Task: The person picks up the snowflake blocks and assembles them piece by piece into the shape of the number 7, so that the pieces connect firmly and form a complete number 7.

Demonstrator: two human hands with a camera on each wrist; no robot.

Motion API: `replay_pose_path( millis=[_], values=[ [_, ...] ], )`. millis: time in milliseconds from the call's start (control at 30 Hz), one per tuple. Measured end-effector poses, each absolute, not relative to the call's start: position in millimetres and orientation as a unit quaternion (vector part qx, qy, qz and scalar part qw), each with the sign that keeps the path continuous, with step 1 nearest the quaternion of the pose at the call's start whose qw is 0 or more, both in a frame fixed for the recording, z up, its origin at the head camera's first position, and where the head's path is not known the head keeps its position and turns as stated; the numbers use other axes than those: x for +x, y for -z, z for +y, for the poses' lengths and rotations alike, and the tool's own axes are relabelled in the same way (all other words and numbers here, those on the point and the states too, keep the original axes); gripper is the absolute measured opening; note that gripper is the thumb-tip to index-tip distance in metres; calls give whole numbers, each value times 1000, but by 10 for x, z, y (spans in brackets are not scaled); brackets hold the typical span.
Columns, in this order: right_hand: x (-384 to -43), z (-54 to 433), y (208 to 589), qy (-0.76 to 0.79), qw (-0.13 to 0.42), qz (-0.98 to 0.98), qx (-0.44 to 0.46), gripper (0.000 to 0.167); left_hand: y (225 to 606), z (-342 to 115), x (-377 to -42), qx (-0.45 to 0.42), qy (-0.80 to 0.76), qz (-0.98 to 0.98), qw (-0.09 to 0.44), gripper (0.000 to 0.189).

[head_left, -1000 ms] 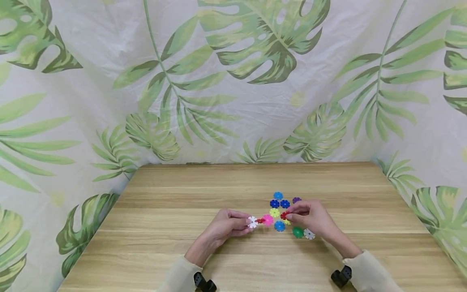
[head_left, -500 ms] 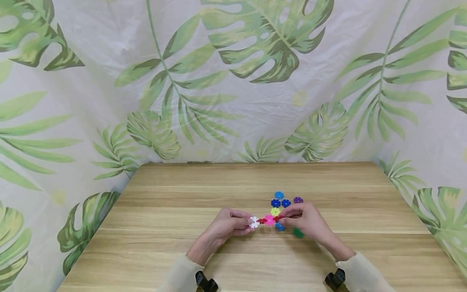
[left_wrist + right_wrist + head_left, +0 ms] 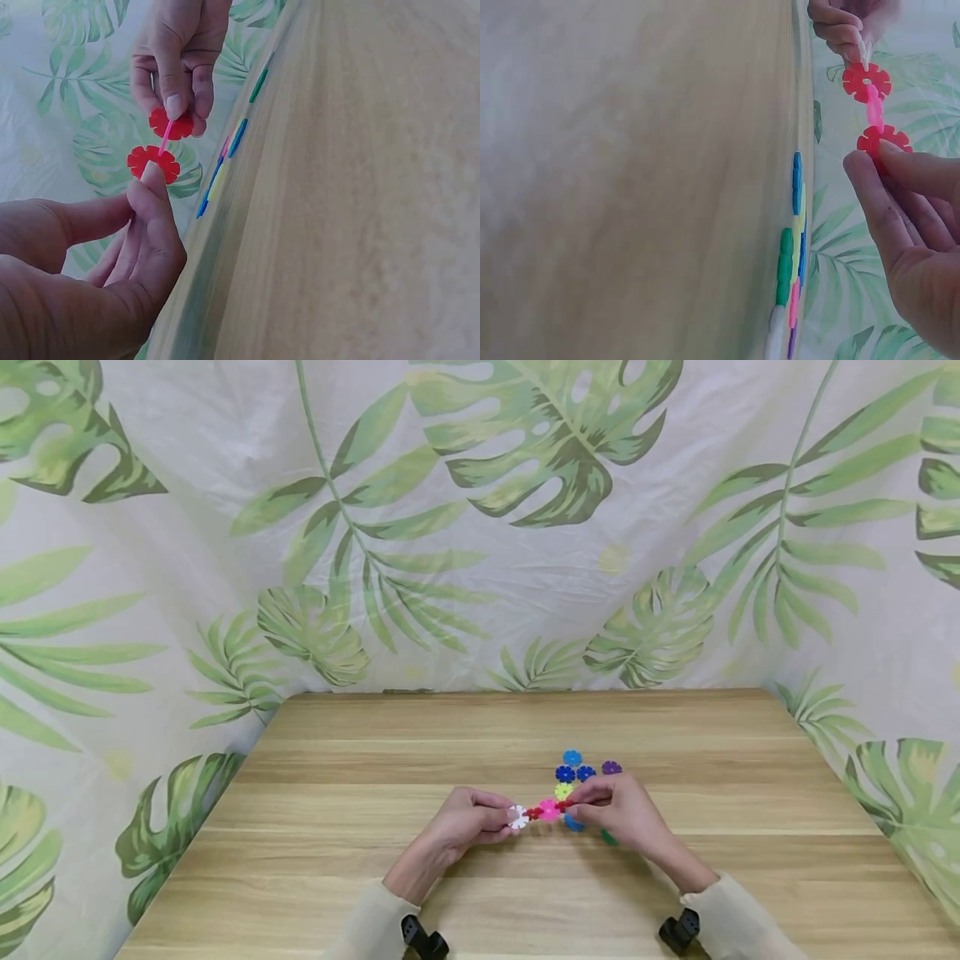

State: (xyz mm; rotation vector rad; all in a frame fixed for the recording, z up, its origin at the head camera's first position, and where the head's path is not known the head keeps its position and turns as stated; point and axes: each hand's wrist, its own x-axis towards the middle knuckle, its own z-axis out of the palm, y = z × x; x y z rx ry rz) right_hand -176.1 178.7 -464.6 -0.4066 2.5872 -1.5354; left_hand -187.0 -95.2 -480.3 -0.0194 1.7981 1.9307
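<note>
My left hand [image 3: 476, 818] pinches a white notched snowflake disc [image 3: 517, 817] between thumb and fingers. From it a short chain runs toward the right: a red disc [image 3: 866, 81], then a pink disc [image 3: 550, 810], set edge-on to each other. At the chain's far end, my right hand [image 3: 626, 814] pinches a second red disc [image 3: 885, 140] by its edge. In the left wrist view, the pink disc's rim meets this red disc at its slots. Both hands hold the chain above the table.
Loose discs lie on the wooden table [image 3: 375, 860] beyond and under my right hand: light blue [image 3: 572, 757], dark blue [image 3: 565, 774], purple [image 3: 611, 767], yellow [image 3: 563, 791] and green [image 3: 784, 266] among them. Behind the table hangs a leaf-patterned cloth [image 3: 480, 568].
My right hand has moved left with its red disc, bringing it up against the pink disc of the chain. My left hand has stayed nearly still, still holding the white disc.
</note>
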Motion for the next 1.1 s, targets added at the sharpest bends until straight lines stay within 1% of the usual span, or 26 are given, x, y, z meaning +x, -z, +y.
replay_pose_path(
  millis=[233,433,567,667,900,1100],
  values=[
    [-1763,1725,4631,489,47,858,-150,6,4800,-961,-1884,-11,-710,658,249,25],
    [-1792,1746,4631,485,60,860,-148,6,4794,-980,-1888,-12,-711,654,257,26],
    [-1799,1795,4606,483,73,859,-151,9,4795,-983,-1885,-4,-713,652,257,28],
    [-1789,1859,4572,476,78,863,-152,14,4800,-990,-1880,-3,-714,650,258,29],
    [-1736,2098,4515,441,63,883,-146,19,4791,-1053,-1881,-6,-713,654,253,28],
    [-1685,2338,4527,403,53,903,-139,18,4781,-1100,-1895,-9,-713,655,250,28]
  ],
)
